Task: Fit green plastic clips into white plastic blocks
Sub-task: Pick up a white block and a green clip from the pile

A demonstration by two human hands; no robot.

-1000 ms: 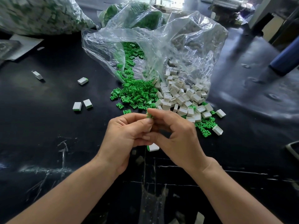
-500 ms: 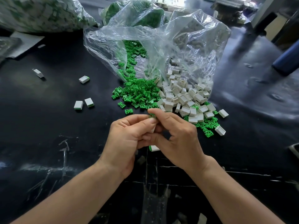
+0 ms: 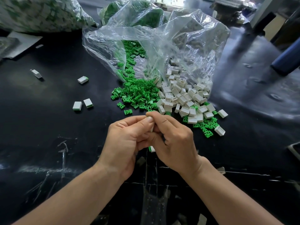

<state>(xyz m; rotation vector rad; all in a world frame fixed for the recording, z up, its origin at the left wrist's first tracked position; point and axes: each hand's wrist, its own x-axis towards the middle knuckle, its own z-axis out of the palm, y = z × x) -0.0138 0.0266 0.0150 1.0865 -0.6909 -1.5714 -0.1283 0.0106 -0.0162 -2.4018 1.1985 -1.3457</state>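
Observation:
My left hand [image 3: 125, 140] and my right hand [image 3: 176, 140] meet at the table's centre, fingertips pressed together around a white block [image 3: 152, 128], of which only a sliver shows. No green clip shows between the fingers. Beyond them lies a heap of green clips [image 3: 138, 95] and, to its right, a heap of white blocks [image 3: 181, 98], both spilling from a clear plastic bag [image 3: 154, 43]. One block with a green end [image 3: 151, 149] lies on the table under my hands.
Several blocks with green ends lie on the black table [image 3: 48, 127] to the left: two [image 3: 82, 104] side by side, one [image 3: 83, 79] farther back, and a plain one [image 3: 37, 73]. More filled bags [image 3: 40, 13] stand at the back. A blue cylinder [image 3: 287, 60] lies far right.
The bit of green clip seen at my fingertips earlier no longer shows. My fingers have pressed closer together over the block. The hands stay in place.

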